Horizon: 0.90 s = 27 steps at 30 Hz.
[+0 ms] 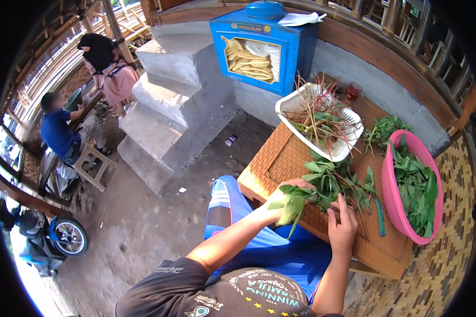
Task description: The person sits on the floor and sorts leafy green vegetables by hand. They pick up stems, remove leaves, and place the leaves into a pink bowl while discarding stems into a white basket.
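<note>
My left hand (291, 190) is closed around a bunch of green leaves (288, 205), some hanging over the wrist. Over the near edge of a woven table (269, 166), my right hand (343, 218) has its thumb and fingers at the stems of the leafy greens; whether it grips one is hard to tell. More leafy stems (327, 174) lie on the table just beyond both hands. A knife with a green handle (380, 218) lies right of my right hand. Beside it stands a pink plastic basin (388, 190) holding picked leaves (414, 190).
A white plastic basket (321, 152) of bare stems stands at the table's far side, near a blue cabinet (258, 51). Concrete steps (162, 99) rise ahead. Two people sit at the left, one on a plastic stool (91, 164); a motorcycle (43, 237) stands at lower left.
</note>
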{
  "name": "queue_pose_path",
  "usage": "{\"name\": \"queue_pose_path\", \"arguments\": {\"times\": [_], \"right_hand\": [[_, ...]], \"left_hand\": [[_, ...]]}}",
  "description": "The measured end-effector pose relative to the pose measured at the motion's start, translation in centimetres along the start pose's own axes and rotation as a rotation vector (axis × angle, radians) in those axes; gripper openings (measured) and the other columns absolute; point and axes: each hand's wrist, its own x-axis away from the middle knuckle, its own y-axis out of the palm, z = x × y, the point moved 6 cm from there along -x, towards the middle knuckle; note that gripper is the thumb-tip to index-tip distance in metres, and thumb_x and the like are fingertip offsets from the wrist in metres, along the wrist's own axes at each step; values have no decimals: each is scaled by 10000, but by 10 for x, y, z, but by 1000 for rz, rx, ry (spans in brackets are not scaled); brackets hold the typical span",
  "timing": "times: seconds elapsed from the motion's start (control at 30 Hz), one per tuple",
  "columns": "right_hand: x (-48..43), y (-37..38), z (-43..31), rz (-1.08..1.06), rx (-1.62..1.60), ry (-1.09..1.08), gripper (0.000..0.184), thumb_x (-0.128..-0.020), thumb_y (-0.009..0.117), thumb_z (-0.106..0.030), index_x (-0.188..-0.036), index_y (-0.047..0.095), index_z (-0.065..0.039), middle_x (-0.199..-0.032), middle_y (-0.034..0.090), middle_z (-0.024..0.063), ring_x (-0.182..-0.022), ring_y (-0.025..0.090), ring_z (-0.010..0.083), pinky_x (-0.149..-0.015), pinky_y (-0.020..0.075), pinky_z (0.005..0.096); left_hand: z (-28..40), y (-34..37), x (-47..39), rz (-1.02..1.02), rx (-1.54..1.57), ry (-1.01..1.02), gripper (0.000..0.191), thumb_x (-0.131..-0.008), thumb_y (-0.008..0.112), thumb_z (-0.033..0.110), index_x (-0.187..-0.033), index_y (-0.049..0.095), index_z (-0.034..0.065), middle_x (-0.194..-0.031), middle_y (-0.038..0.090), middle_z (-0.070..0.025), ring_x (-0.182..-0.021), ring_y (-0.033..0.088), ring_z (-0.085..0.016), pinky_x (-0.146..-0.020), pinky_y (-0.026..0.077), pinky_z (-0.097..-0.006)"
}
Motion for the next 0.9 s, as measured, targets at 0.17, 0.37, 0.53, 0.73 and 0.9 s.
{"name": "queue_pose_path", "arguments": {"times": [0.17, 0.37, 0.53, 0.73, 0.9], "right_hand": [[12, -9, -1, 33, 30, 21, 569, -1018, 816, 61, -1567, 687, -18, -1200, 860, 198, -1112, 839, 379, -962, 670, 463], [27, -30, -25, 228, 30, -352, 383, -961, 851, 114, -1326, 773, 30, -1216, 838, 191, -1124, 826, 413, -1006, 687, 494], [29, -23, -4, 106, 463, -35, 535, -936, 921, -87, -1449, 772, -116, -1368, 752, 78, -1207, 727, 339, -1131, 521, 515], [23, -32, 19, 46, 392, 1, 391, -997, 858, -101, -1383, 795, -85, -1204, 785, 91, -1124, 727, 317, -1029, 546, 496], [14, -54, 13, 236, 188, 67, 272, -1048, 811, -56, -1320, 802, -42, -1181, 789, 137, -1089, 758, 372, -979, 603, 490]], "left_hand": [[-22, 4, 18, 24, 36, -406, 278, -1006, 719, 7, -1274, 795, 9, -1168, 796, -93, -1064, 775, -180, -929, 629, -327], [-42, -23, 23, 195, -80, -495, 268, -1153, 745, 242, -1246, 783, -7, -1101, 824, -99, -1032, 798, -205, -960, 642, -364], [-51, -35, 30, 302, 171, -581, 358, -1180, 765, 357, -1196, 797, 1, -1035, 832, -90, -976, 791, -183, -887, 624, -347], [-38, -50, 25, 229, 79, -507, 340, -1161, 795, 333, -1209, 805, -3, -1015, 846, -83, -943, 788, -180, -895, 646, -351], [-9, -55, 23, 145, 73, -502, 313, -1160, 779, 267, -1329, 774, 4, -1158, 834, -75, -1047, 762, -190, -961, 613, -366]]}}
